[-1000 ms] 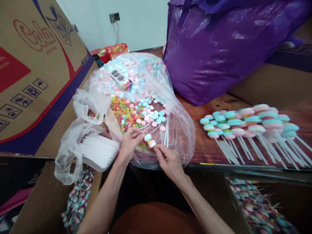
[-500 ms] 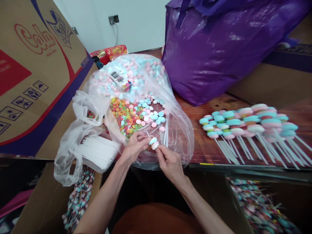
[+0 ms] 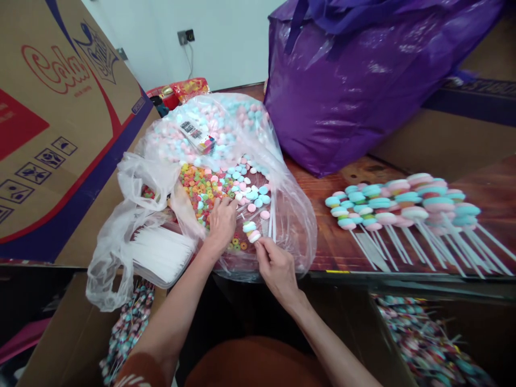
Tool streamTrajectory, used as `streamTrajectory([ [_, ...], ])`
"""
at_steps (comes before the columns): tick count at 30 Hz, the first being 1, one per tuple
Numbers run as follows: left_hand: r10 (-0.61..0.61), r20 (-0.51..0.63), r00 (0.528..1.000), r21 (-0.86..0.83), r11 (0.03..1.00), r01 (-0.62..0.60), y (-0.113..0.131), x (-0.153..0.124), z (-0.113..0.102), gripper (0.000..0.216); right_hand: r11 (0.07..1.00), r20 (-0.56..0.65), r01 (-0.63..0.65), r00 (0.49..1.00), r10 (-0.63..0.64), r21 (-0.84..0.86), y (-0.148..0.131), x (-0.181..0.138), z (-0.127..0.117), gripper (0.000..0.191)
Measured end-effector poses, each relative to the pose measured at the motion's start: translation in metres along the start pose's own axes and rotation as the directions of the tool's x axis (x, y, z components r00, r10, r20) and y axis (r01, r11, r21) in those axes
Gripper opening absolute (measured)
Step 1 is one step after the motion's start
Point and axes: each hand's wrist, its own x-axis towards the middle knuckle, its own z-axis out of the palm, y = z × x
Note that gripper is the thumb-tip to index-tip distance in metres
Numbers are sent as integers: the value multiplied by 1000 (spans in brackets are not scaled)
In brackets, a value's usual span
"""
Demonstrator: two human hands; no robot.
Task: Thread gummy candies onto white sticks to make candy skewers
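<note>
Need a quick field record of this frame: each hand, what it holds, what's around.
left hand: fingertips on the ring candies, grip unclear
right hand: pinches a candy skewer, blue and pink pieces on it
clear bag: open, holds ring candies and pink and blue discs
white sticks: bundle in plastic, left of the hands
finished skewers: row on the table, right side
purple bag: behind the skewers
</note>
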Motion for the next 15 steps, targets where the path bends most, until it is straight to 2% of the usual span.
streamTrajectory([
  [3, 1, -1, 1000, -10, 1000, -1, -5, 6, 4, 30, 1000, -1, 12, 1000, -12, -18, 0, -1, 1, 21],
  [6, -43, -20, 999, -204, 978, 38, -10, 10, 4, 19, 1000, -3, 18, 1000, -18, -24, 0, -1, 1, 21],
  [8, -121, -61, 991, -390, 917, 88, -16, 11, 2, 13, 1000, -1, 20, 1000, -20, -24, 1, -2, 1, 21],
  [11, -278, -120, 953, -621, 770, 147, -26, 9, 0, 14, 999, 4, 21, 1000, -21, -33, 1, -2, 2, 21],
  [13, -356, -116, 927, -701, 690, 177, -32, 8, -2, 15, 999, 7, 22, 1000, -22, -38, 1, -3, 2, 21],
  [15, -385, -100, 917, -704, 679, 208, -35, 9, -4, 14, 999, 10, 25, 1000, -25, -38, 1, -3, 2, 20],
])
